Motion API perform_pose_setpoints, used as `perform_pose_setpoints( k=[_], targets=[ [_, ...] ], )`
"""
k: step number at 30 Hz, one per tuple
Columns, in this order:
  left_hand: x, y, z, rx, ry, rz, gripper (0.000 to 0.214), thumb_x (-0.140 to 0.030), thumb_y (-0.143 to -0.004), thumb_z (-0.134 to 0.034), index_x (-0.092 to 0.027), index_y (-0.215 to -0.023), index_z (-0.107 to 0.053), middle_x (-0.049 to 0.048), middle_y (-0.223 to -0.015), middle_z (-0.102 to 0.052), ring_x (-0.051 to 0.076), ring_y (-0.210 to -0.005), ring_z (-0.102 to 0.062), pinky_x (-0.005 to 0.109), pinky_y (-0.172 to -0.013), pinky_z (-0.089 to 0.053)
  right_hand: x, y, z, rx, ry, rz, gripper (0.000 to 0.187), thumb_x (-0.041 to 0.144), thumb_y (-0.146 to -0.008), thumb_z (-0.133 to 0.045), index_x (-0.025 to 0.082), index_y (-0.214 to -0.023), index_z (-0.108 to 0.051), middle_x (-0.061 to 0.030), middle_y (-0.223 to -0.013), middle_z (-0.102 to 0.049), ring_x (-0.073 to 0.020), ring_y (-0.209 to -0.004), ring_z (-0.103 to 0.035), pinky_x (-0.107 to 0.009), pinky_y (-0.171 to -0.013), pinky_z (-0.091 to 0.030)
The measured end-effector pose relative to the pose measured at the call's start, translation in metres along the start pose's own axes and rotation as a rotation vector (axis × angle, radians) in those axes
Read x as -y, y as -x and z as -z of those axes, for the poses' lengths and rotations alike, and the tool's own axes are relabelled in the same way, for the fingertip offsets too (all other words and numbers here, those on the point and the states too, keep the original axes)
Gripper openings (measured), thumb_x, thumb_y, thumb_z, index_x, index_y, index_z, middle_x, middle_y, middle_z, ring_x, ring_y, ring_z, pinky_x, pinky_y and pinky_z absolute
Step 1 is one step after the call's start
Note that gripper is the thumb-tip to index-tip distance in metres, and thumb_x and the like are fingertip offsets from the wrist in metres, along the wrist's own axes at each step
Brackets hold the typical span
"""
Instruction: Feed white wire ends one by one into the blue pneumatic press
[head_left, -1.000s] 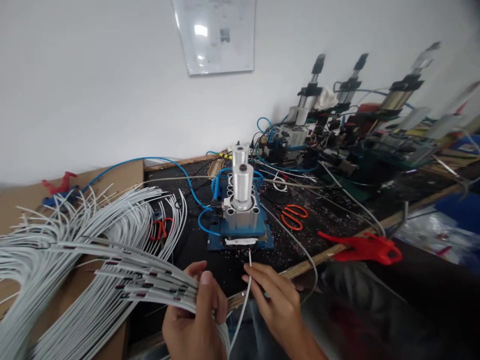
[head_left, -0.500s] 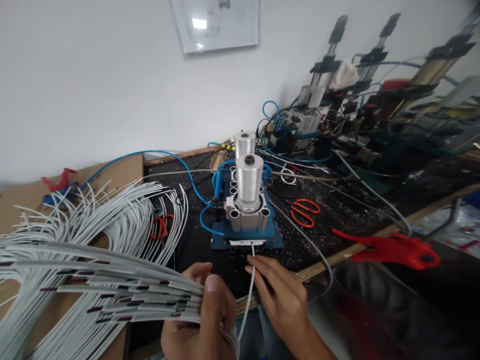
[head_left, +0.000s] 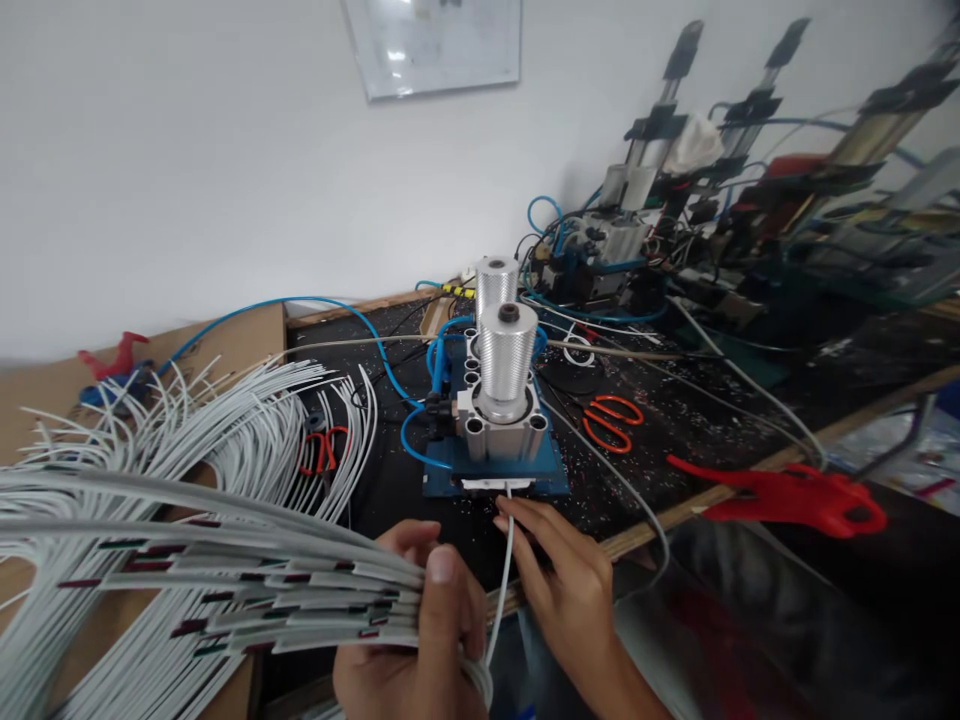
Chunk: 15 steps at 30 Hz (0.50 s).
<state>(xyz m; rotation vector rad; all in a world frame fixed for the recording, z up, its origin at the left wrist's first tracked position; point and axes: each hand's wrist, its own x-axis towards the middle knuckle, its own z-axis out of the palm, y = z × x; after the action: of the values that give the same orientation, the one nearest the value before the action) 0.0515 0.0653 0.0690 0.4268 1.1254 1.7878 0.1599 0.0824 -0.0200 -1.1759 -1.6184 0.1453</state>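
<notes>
A thick bundle of white cables point(head_left: 300, 580) is gripped in my left hand point(head_left: 427, 630), their cut ends pointing left and showing dark red and green inner wires. My right hand point(head_left: 566, 575) pinches a single white cable point(head_left: 504, 590) just in front of a small pneumatic machine point(head_left: 504, 430). That cable runs up from beside my left hand, and its far end meets the white slot at the front of the machine's blue base. Whether the tip is inside the slot is hidden. Two knurled silver cylinders stand on top of the machine.
More white cables point(head_left: 255, 430) lie heaped on cardboard at the left. Orange-handled scissors point(head_left: 611, 422) lie right of the machine, another pair point(head_left: 324, 452) among the cables. A red tool point(head_left: 795, 495) lies at the table edge. Other machines point(head_left: 622, 235) stand at the back right.
The whole view has shifted slightly. My left hand and its bundle have moved a little to the right. My right hand keeps its pinch on the cable at the machine's front.
</notes>
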Motion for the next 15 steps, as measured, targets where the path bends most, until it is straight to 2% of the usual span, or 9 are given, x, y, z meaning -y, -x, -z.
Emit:
perform_pose_setpoints(
  k=[2, 5, 11, 15],
  targets=[
    [-0.001, 0.004, -0.005, -0.045, -0.006, 0.015, 0.041, -0.047, -0.061, -0.104, -0.024, -0.08, -0.075, -0.0134, -0.04, -0.053, 0.002, -0.034, -0.045, 0.009, -0.038, -0.037, -0.001, 0.001, -0.001, 0.001, 0.006, 0.009, 0.021, 0.016, -0.106, -0.059, 0.021, -0.117, -0.076, -0.0084, -0.104, -0.086, -0.0208, -0.093, -0.085, -0.029, -0.081, -0.07],
    [0.0, 0.004, -0.006, -0.036, 0.002, 0.014, 0.04, -0.046, -0.061, -0.104, -0.024, -0.079, -0.076, -0.0135, -0.04, -0.054, 0.002, -0.033, -0.045, 0.009, -0.038, -0.035, -0.003, 0.003, -0.001, -0.004, 0.013, 0.015, 0.021, 0.016, -0.106, -0.059, 0.018, -0.117, -0.076, -0.0094, -0.103, -0.086, -0.0201, -0.093, -0.084, -0.027, -0.082, -0.069],
    [0.009, -0.009, 0.004, 0.053, -0.004, -0.066, 0.032, -0.041, -0.067, -0.101, -0.022, -0.079, -0.078, -0.0099, -0.039, -0.056, 0.007, -0.031, -0.047, 0.013, -0.034, -0.038, -0.003, 0.003, 0.0, -0.002, 0.017, 0.025, 0.022, 0.015, -0.106, -0.058, 0.017, -0.118, -0.076, -0.0104, -0.104, -0.086, -0.0205, -0.095, -0.084, -0.028, -0.084, -0.07],
    [0.015, -0.019, 0.004, -0.009, -0.009, 0.024, 0.042, -0.046, -0.059, -0.105, -0.021, -0.077, -0.076, -0.0116, -0.044, -0.053, 0.005, -0.038, -0.044, 0.012, -0.038, -0.038, -0.005, 0.002, -0.001, -0.001, 0.005, 0.039, 0.024, 0.011, -0.104, -0.058, 0.017, -0.119, -0.077, -0.0102, -0.104, -0.085, -0.0215, -0.095, -0.084, -0.029, -0.084, -0.071]
  ],
)
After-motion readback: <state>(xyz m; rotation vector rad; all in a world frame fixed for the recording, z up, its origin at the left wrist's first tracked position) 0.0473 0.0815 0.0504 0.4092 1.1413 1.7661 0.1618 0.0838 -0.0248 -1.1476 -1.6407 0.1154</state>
